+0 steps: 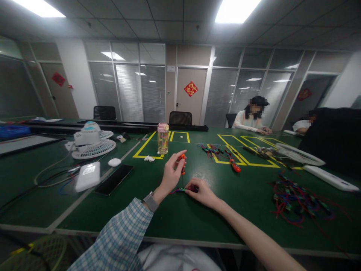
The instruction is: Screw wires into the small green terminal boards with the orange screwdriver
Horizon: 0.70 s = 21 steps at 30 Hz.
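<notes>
My left hand [170, 173] is closed around the red and black handle of a screwdriver [183, 165]. The screwdriver stands upright, and its thin shaft reaches down to a small green circuit board [182, 189] with wires coming off its left side. Low on the table, my right hand [203, 192] pinches the right end of this board between thumb and fingers. The fingers hide part of the board, so the exact spot where the tip meets it is too small to tell.
Wired boards lie in a pile [296, 199] at right and another bundle [211, 150] ahead, near a red screwdriver [235, 165]. A bottle [163, 139], phone [114, 180], white box [88, 177] and fan [93, 145] stand left and ahead. A person [252, 116] sits across the table.
</notes>
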### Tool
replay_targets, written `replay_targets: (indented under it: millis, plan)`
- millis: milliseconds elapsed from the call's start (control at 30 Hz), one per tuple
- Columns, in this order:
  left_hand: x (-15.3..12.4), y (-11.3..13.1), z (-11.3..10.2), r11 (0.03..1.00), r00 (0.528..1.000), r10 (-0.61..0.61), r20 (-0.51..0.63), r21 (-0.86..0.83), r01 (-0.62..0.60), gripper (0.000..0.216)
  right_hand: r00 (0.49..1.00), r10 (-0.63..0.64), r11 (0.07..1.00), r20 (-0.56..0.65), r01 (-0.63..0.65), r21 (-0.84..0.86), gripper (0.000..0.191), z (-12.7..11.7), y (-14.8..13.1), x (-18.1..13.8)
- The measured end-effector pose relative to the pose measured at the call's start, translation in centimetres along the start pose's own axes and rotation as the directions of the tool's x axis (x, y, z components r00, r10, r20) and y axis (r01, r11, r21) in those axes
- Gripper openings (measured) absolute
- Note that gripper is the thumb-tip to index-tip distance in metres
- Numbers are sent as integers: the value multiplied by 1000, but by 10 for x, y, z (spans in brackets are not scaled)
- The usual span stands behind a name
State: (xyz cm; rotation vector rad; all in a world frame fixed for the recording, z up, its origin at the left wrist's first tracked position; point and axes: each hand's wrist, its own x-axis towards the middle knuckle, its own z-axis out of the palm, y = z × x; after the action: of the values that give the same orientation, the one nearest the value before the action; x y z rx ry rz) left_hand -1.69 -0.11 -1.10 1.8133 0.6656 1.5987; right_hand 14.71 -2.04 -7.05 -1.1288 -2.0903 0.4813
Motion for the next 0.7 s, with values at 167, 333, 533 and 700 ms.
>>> replay_targets:
  millis: [167,333,533,700]
  plan:
    - [0,2,-1,992,997,63,-42,109,-58,24,1000,-5,1000,-1,5,-10,5,0,-1,1]
    - [1,2,-1,999,999,38,-10,26,-38,33,1000,-3,1000,2,3,-7,4,-1,-1,0]
    - [1,2,-1,999,999,35,-31,20,-34,33,1000,-8,1000,6,8,-3,5,0,0,0]
    - [2,3,-1,985,992,83,-97,161,-67,19,1000,-9,1000,7,10,-7,8,0,0,0]
